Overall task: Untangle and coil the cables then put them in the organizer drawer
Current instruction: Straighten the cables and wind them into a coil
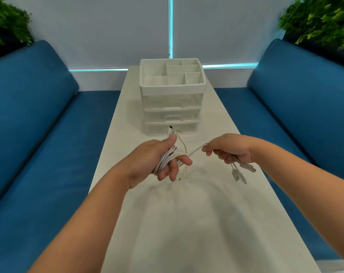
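Observation:
A bundle of white cables (168, 157) is wound round the fingers of my left hand (157, 160), whose thumb presses the strands near a plug end that sticks up. Strands run rightwards to my right hand (229, 149), which grips them above the table. Several plug ends (241, 172) dangle below that hand. One thin cable end hangs loose under my left hand. Behind my hands stands the white organizer (172, 113) with three shut clear drawers and a divided top tray.
A long white table (186, 223) runs from me to the wall. Blue sofas (39, 134) flank it on both sides. Green plants (320, 18) stand in the back corners.

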Demonstrator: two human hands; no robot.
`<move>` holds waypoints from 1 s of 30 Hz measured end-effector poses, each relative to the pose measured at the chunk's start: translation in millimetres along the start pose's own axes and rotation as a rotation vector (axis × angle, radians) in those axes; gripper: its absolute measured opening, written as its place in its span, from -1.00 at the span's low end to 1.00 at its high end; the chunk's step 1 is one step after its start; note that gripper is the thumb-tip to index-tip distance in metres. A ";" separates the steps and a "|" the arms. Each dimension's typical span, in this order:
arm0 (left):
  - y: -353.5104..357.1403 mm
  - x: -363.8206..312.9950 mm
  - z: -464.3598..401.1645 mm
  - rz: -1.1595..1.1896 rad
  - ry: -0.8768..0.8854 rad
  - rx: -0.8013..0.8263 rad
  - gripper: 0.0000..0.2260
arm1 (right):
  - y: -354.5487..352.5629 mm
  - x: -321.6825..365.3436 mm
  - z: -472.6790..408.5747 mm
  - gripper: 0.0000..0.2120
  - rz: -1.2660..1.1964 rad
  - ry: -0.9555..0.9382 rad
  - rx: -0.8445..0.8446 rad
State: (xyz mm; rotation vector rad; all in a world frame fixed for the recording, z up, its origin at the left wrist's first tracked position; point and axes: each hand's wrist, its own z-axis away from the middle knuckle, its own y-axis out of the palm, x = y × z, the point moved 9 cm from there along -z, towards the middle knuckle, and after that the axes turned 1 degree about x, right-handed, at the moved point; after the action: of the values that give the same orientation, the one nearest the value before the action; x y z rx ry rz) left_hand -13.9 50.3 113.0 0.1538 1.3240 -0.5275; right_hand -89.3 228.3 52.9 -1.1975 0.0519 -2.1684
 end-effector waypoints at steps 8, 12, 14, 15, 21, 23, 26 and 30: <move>10.9 29.5 -19.3 -0.004 -0.074 -0.154 -0.42 | 19.7 57.4 30.1 -0.65 -0.375 -0.124 -0.015; 3.9 42.1 -31.9 0.380 -0.044 -0.389 -0.50 | 51.3 88.7 53.2 -0.71 -0.096 -0.407 -0.223; -0.8 50.0 -38.8 0.680 -0.029 -0.436 -0.52 | 71.2 94.4 57.4 -0.71 0.158 -0.535 -0.334; -1.8 51.8 -43.1 0.836 -0.019 -0.416 -0.51 | 79.7 93.6 57.3 -0.73 0.237 -0.581 -0.382; -8.6 42.5 -49.0 1.252 0.038 -0.213 -0.48 | 102.2 83.8 56.8 -0.65 0.295 -0.722 -0.467; -9.5 39.4 -47.1 1.344 0.065 -0.168 -0.49 | 104.0 85.3 62.0 -0.69 0.281 -0.768 -0.488; -12.6 39.8 -46.4 1.407 0.100 -0.135 -0.51 | 106.3 81.4 67.7 -0.73 0.214 -0.791 -0.506; -13.8 51.7 -48.7 1.389 0.071 -0.187 -0.55 | 110.4 70.4 68.0 -0.75 0.216 -0.769 -0.516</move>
State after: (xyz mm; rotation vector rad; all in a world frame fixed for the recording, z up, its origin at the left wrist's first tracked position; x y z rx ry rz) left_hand -55.4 43.2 54.1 0.8516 1.0265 0.7780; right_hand -5.5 120.2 108.3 -2.1332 0.4048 -1.4220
